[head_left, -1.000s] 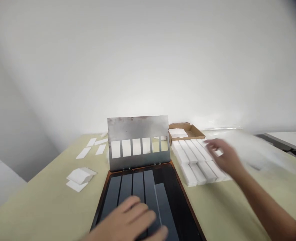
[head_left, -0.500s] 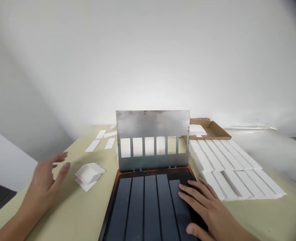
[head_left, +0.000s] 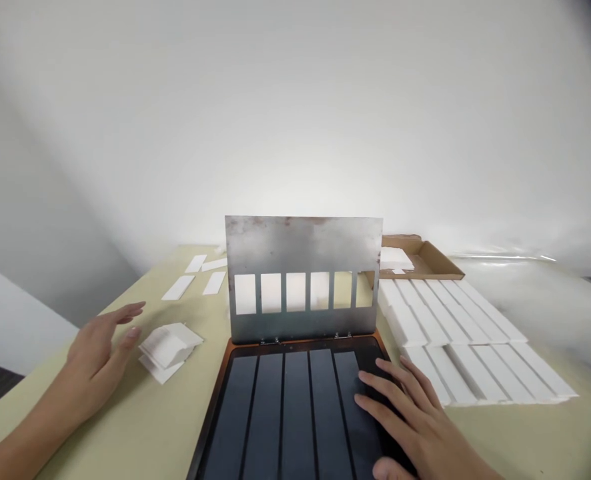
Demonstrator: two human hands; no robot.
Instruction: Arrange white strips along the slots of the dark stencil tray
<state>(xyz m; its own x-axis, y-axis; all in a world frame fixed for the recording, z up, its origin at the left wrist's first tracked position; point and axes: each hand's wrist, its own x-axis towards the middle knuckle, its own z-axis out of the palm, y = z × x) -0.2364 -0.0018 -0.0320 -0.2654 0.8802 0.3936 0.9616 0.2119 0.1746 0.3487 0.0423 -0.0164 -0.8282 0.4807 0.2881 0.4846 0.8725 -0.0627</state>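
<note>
In front of me lies a dark jig board with an orange-brown edge, bearing several long dark strips [head_left: 295,413] side by side. A hinged metal plate [head_left: 303,243] with a row of rectangular cut-outs stands upright at its far end. My right hand [head_left: 415,420] is spread over the board's right side, its fingertips at the rightmost visible strip, and partly covers that area. Over the table to the left, my left hand [head_left: 95,360] is open with nothing in it. Just right of its fingers sits a small pile of white cards [head_left: 168,350].
Several loose white cards [head_left: 178,288] lie farther back on the left of the pale table [head_left: 140,433]. Two rows of white strip stacks [head_left: 455,313] stand at the right. Behind them is a shallow cardboard box [head_left: 438,263] holding white pieces.
My left hand has shifted slightly toward the card pile, its fingers now close to the pile's edge. My right hand stays on the board's right side. The view has moved a little.
</note>
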